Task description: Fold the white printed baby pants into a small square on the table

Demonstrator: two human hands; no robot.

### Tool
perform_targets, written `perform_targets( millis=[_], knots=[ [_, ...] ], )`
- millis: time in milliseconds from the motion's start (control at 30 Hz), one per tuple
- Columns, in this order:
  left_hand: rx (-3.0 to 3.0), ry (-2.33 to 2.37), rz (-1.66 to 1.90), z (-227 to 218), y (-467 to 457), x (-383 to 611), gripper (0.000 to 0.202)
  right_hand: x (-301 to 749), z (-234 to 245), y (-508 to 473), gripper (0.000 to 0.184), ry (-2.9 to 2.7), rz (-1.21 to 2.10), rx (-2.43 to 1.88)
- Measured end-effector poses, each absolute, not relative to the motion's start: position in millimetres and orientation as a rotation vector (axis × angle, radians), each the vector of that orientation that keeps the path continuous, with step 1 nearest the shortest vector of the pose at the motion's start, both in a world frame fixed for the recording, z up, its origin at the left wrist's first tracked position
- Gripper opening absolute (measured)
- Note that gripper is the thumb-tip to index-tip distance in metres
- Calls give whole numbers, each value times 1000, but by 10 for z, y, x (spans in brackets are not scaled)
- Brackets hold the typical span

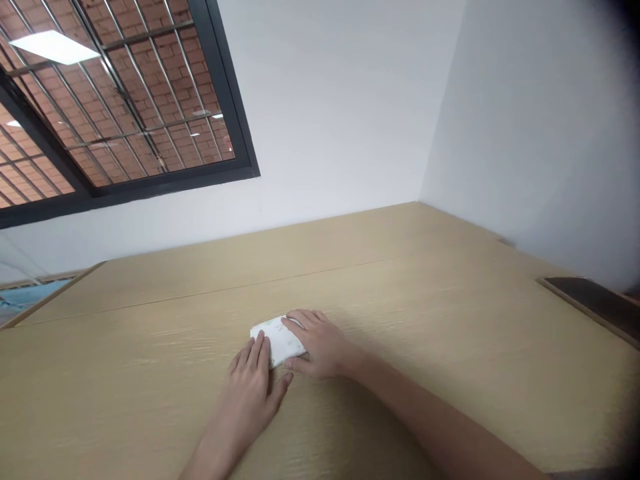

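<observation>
A small white rectangular folded cloth [281, 340] with faint printed marks lies on the pale wooden tabletop [150, 393]. My right hand [317, 343] holds its right end, fingers over the upper edge and thumb at the lower edge. On the left side, my left hand [253, 380] rests with its fingers stretched out, fingertips touching the cloth's left edge. Its thumb points right, apart from the cloth, just above the wood. The cloth's right end is partly hidden under my right fingers.
A seam runs across the wooden surface beyond my hands. A dark recess [595, 303] borders it at right. White walls [340, 113] rise behind, with a dark-framed barred window [245, 143] at upper left. Something light blue [35, 293] shows past the left edge.
</observation>
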State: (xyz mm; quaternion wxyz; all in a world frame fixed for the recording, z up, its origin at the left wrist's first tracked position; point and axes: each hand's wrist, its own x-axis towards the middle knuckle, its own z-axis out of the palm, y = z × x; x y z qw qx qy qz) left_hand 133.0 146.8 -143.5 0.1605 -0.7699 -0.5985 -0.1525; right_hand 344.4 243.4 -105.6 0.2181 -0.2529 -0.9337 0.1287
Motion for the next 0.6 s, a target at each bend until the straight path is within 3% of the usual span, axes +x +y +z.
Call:
perform_targets(
  millis=[200,367,467,600],
  knots=[
    [-2381,-1902,-298,-1091,1672,1235,37,3483,-1135,2582,63,-2543,497,-635],
    [-2383,-1966,-566,-875,1657,1256,26,3461,-1151,2661,42,-2298,725,-731],
    [-2467,-2178,-923,-821,1518,1325,29,3474,-1090,2661,32,-2049,1062,-791],
    [-2526,-2389,-1371,-873,1348,1430,51,3471,-1013,2628,33,-1900,1320,-887]
  ],
)
